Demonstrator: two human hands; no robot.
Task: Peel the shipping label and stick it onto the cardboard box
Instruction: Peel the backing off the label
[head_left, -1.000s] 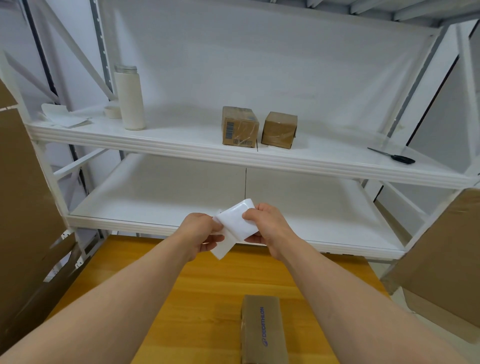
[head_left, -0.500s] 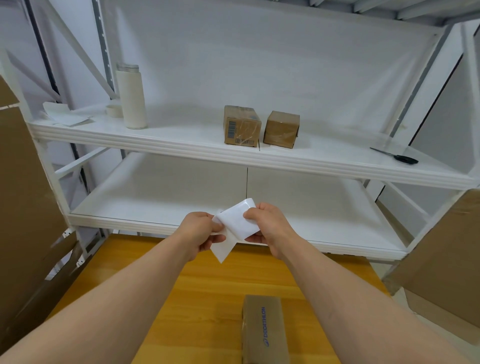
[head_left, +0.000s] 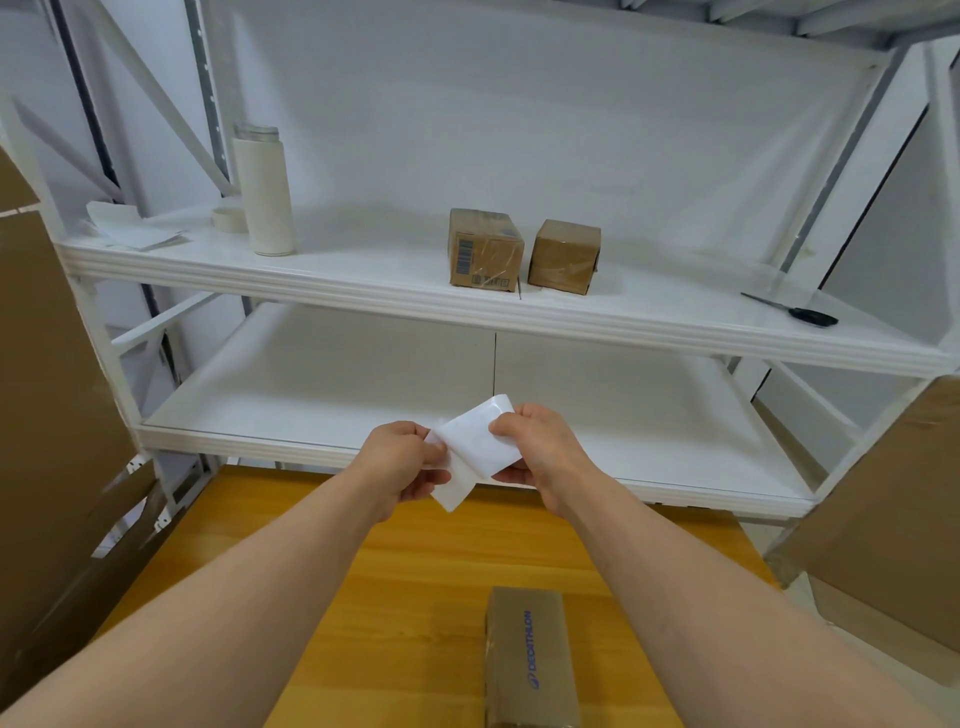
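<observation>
White metal shelving (head_left: 467, 312) backs a yellow wooden table (head_left: 405, 597) where the Decathlon cardboard box (head_left: 524, 660) lies at 6 o'clock, lengthwise 12 to 6, while left hand (head_left: 397, 462) and right hand (head_left: 540, 449) pinch the white shipping label (head_left: 475, 441) above the table, slanting 7 to 1 o'clock.

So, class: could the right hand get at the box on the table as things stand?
Probably yes: the box lies uncovered on the table below the right hand, nothing between them, though that hand pinches the label.
</observation>
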